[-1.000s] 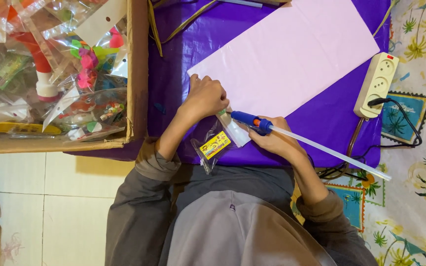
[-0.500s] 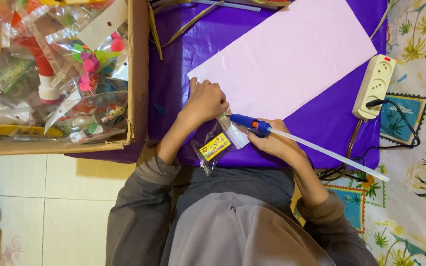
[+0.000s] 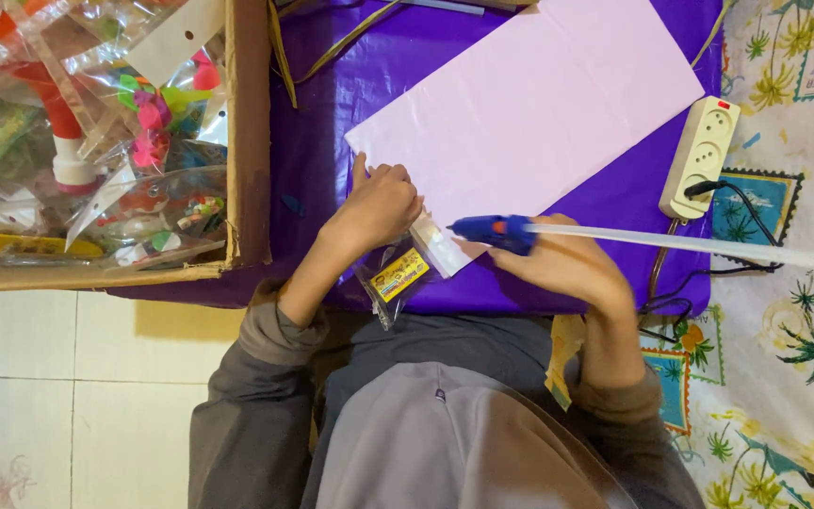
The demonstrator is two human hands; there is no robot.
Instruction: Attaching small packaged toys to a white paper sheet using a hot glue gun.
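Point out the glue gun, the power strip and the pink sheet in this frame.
glue gun [image 3: 487, 231], head view, on its blue body ahead of the right hand.
power strip [image 3: 702, 155], head view, on its cream casing between sockets.
pink sheet [image 3: 539, 113], head view, on its bare middle.

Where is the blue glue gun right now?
In the head view, the blue glue gun is in the right hand, its tip at the near corner of the pink sheet, beside the left hand.

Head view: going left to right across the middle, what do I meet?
Cardboard box of craft packets → left hand → small clear packet → blue glue gun → right hand → white power strip.
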